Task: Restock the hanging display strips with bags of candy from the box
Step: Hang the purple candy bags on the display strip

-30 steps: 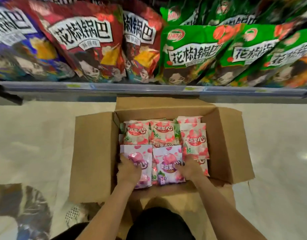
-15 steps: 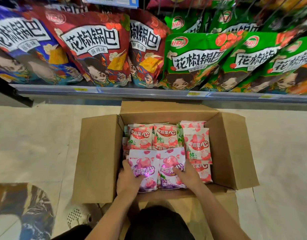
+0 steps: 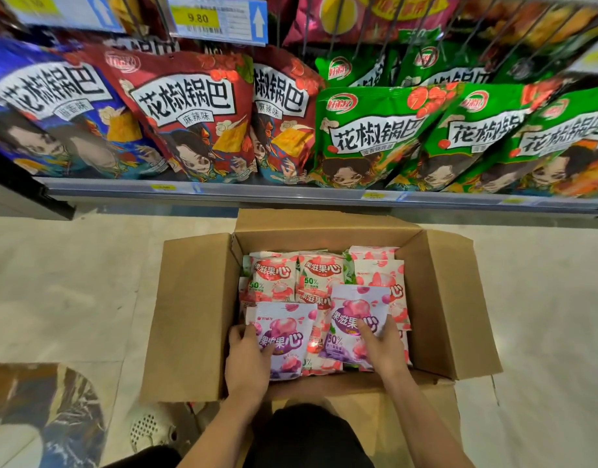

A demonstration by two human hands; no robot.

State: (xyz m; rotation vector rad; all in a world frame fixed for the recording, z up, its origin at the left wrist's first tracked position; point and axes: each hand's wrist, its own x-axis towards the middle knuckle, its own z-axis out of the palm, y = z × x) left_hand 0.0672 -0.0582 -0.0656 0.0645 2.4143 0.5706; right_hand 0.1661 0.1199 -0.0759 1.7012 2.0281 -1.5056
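Snack bags (image 3: 196, 113) on shelf (image 3: 290, 194); price tag (image 3: 216, 18) above.

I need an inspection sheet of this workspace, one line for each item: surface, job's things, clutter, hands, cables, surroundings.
Surface: pale tiled floor; the cardboard box stands on it, flaps open.
Job's things: pink candy bags fill the box; two purple candy bags lie on top at the near side.
Clutter: a crumpled plastic wrap on the floor at the left.
Hands: left hand grips the left purple bag; right hand grips the right one.
Cables: nothing seen.
Surroundings: a shelf edge with blue, red and green snack bags; a price tag reads 9.80. Hanging display strips: nothing seen.
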